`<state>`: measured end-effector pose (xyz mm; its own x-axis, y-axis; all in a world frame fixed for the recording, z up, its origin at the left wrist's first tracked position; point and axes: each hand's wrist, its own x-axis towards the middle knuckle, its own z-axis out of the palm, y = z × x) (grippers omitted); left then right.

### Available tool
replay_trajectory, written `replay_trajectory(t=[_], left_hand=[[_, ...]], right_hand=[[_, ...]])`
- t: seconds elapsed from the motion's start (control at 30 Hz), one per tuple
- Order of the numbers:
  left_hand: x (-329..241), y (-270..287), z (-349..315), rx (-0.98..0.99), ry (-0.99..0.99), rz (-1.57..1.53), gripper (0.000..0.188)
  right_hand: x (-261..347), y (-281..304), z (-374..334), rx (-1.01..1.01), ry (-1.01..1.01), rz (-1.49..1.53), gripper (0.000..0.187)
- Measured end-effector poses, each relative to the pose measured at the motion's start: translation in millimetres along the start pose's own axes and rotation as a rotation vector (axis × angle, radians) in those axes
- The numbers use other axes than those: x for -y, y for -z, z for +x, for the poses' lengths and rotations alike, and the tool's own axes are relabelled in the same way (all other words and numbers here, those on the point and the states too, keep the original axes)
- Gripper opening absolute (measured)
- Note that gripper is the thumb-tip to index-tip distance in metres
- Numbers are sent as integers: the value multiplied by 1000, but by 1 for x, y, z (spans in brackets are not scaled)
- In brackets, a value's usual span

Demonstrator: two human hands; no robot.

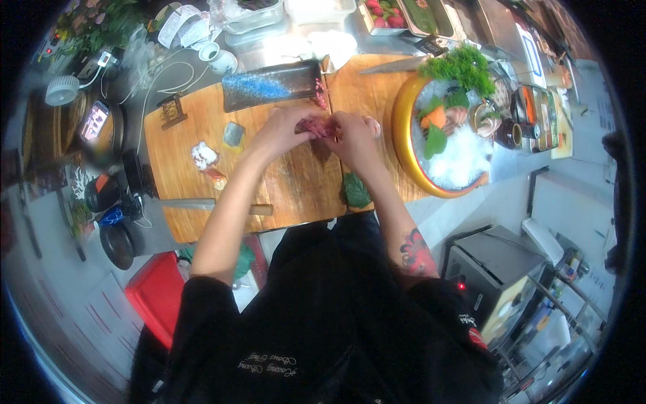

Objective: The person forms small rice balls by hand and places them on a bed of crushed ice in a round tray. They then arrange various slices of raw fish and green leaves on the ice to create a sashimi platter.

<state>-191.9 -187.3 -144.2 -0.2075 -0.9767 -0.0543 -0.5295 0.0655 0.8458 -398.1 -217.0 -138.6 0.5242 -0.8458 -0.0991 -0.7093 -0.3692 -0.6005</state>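
My left hand (286,130) and my right hand (352,140) meet over the wooden cutting board (296,182). Their fingers are closed on a small purplish-red piece (313,126), partly hidden by the fingers, its kind unclear. Just beyond them lies a dark rectangular plate (250,98) with a blue patch across it. A pink sprig (320,94) rests at the plate's right end. Beside my right hand is a pale pinkish piece (372,126). Dark green leaves (355,191) lie by my right forearm, at the board's near edge.
A wooden-handled knife (261,209) lies under my left forearm; another knife (391,66) lies at the far edge. Right stands a yellow-rimmed bowl (402,138) of ice, leaves and garnish. A small greyish square (233,135) and a white lump (203,155) sit at left.
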Motion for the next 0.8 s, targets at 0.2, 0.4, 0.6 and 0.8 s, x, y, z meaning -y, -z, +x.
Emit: replay_trajectory(t=[0.2,0.4,0.6,0.8], left_hand=[[-21,-9,-69,141,124,-120,32],[-8,-55,-108,73,343,-213,34],[1,-67,-113,33,314,-183,35],[1,-72,-111,-25,345,-442,34]], right_hand=[[5,-7,-73,124,-139,719,36],[-2,-46,-108,145,-181,750,48],[-6,-59,-111,43,-134,684,53],[-3,-66,-106,-8,-94,684,52]])
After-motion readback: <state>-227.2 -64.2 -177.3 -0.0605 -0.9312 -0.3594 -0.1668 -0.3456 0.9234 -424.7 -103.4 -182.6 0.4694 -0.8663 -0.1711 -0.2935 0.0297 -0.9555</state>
